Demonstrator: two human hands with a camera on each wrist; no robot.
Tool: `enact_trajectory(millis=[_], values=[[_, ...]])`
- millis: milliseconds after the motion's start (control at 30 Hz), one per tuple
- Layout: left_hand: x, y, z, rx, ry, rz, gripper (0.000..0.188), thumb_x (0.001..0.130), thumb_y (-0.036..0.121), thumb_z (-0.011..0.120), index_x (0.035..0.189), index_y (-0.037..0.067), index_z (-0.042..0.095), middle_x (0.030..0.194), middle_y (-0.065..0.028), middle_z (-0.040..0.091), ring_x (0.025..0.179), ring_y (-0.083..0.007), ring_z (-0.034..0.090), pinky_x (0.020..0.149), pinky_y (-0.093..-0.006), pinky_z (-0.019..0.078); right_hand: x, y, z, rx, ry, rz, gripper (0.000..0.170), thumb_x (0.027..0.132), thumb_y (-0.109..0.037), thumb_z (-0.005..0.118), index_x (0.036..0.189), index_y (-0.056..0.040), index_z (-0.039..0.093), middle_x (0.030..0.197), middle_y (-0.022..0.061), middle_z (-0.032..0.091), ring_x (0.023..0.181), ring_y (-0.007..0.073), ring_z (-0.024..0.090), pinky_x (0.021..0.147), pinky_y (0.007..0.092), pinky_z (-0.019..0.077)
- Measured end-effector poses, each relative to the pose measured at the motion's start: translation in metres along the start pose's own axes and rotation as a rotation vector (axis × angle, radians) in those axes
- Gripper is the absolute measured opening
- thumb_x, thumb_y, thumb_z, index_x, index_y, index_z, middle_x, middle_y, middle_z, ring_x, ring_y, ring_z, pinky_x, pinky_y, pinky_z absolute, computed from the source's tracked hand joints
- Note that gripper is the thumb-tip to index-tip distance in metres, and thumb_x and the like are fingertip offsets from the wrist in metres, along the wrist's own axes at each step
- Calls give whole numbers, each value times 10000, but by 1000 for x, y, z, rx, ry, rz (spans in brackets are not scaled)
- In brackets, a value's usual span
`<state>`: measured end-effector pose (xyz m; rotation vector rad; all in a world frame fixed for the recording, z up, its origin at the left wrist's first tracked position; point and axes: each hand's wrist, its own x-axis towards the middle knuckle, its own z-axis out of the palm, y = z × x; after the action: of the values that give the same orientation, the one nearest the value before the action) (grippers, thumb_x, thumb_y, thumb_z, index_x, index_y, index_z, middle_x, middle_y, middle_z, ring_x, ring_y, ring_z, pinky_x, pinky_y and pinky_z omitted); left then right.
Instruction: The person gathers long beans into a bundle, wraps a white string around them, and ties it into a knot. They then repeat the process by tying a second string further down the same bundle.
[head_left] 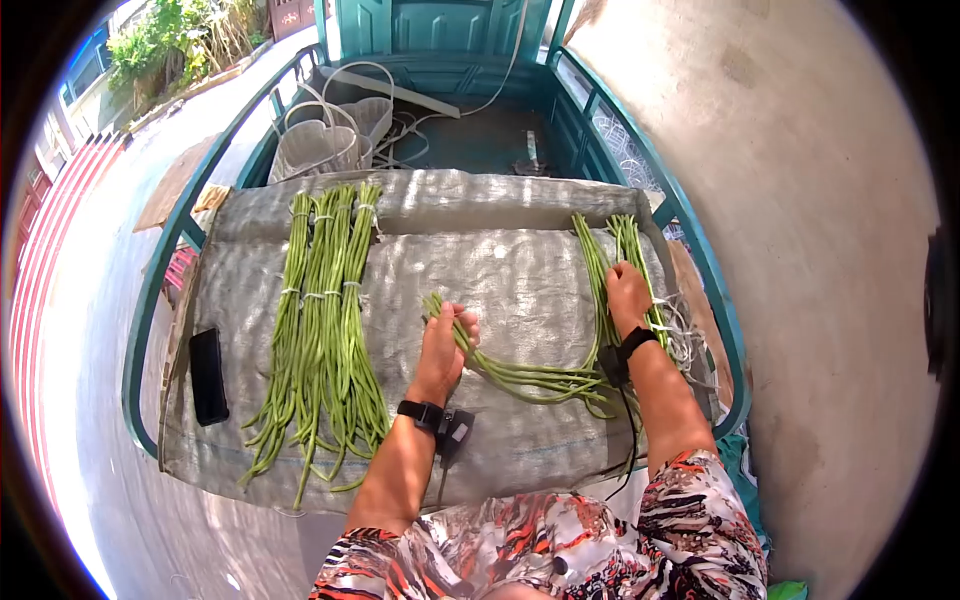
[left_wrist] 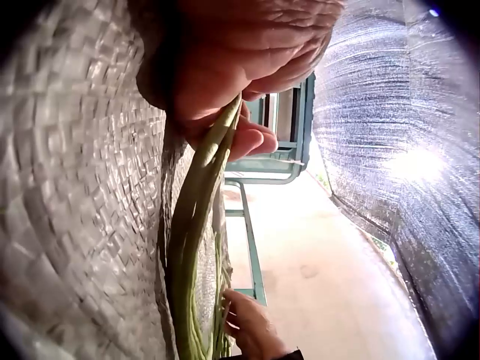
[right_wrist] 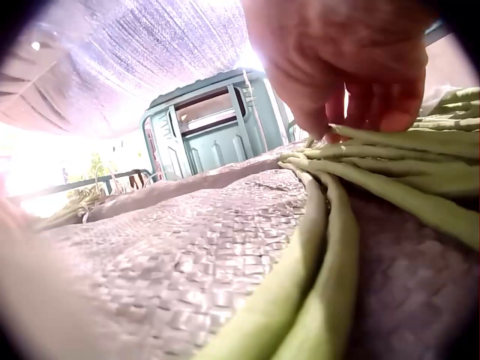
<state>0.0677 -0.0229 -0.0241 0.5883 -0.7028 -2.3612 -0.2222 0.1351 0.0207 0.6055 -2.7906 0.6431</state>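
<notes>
My left hand [head_left: 440,350] grips one end of a small bunch of green long beans [head_left: 525,377] over the middle of the woven sheet. The bunch sags to the right in a curve. At the right side, my right hand [head_left: 628,297] reaches down into loose long beans [head_left: 590,250]. In the right wrist view its fingertips [right_wrist: 397,120] pinch at a bean on top of the pile; how many it holds is hidden. Tied bundles of long beans [head_left: 325,330] lie side by side on the left, bound with white ties.
A grey woven sheet [head_left: 500,265] covers the surface across a teal cart's rails [head_left: 725,330]. A black phone [head_left: 208,376] lies at the left edge. White strings [head_left: 688,345] lie by the right edge. Clear-sided baskets [head_left: 315,148] stand in the cart bed behind.
</notes>
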Motion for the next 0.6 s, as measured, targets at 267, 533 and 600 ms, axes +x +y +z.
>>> enact_trajectory(millis=[267,533,600], values=[[-2,10,13,-28,-48,-46,358,1026,289,378,1168,-37,421,1280,-271,493,1139,-360,556,916,-428,510,-87,-77,-44,742,-490,-95,148,862,-175,620,930,-44,633,802,105,659,666,256,617,648,366,498],[-1,6,10,-31,-48,7,415,1025,296,379,1264,-40,427,1195,-202,567,1085,-326,587,945,-432,489,-156,-86,-60,467,-619,-436,166,835,-156,649,953,-41,636,848,144,647,744,295,640,673,359,495],[-2,4,10,-45,-1,0,400,1024,297,382,1245,-29,452,1150,-192,590,1055,-320,601,942,-431,491,-159,-86,-63,477,-637,-412,155,841,-153,641,949,-42,635,850,144,642,756,297,639,678,363,492]])
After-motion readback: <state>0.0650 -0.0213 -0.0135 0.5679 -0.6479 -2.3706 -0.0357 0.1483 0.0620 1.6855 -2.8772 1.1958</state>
